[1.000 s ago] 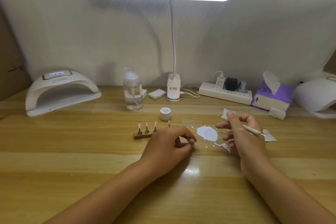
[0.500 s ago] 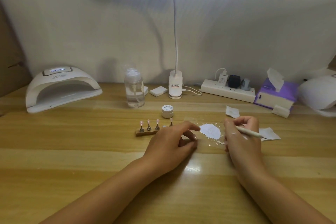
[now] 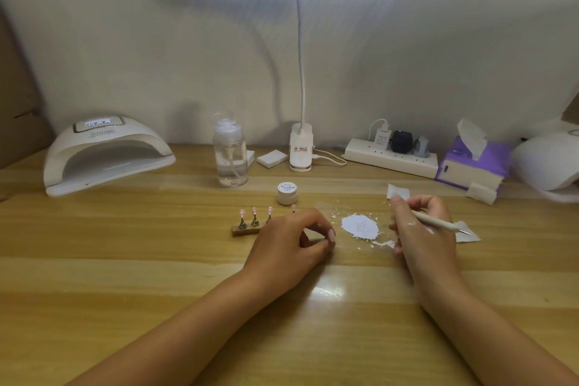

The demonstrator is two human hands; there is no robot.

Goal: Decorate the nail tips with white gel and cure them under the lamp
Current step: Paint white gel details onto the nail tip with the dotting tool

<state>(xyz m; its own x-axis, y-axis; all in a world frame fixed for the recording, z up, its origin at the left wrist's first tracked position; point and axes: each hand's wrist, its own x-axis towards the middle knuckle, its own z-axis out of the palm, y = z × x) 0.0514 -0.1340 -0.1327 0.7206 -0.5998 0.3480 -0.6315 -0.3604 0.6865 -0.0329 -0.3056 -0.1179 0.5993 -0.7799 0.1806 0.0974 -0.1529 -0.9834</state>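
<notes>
Nail tips (image 3: 254,212): small pink ones, each on its own metal peg on a wooden holder (image 3: 245,230), just beyond the left hand (image 3: 289,240) & to its outer side. A fourth tip peeks over the knuckles, its peg hidden. Prob. feather-light thin plastic, a bit springy & glossy, so easy to knock off a peg or smear once wet gel is on. Best not to touch the tips at all: take the holder low by its wooden ends & carry the lot as one. The curing lamp (image 3: 106,153) sits well off beyond the left hand, far to its outer side, mouth facing this way. Nothing seems to stand btw. holder & lamp. Left hand: fingers curled in, thumb & forefinger tips close together down at the desk, can't tell if they pinch anything. It covers the holder's nearest end. Right hand (image 3: 421,229) pinches a pen tool (image 3: 438,222), metal point aimed to its outer side, w/ white smears on the hand's back. Btw. the two hands: a white patch (image 3: 358,226), prob. gel, w/ flecks round it, easy to drag a wrist through. Gel jar (image 3: 287,193), lid on, just beyond the left hand. A wipe (image 3: 398,191) sits just past the right fingertips. Further back: pump bottle (image 3: 230,160), desk lamp (image 3: 301,152), power strip (image 3: 391,157), tissue pack (image 3: 473,163).
</notes>
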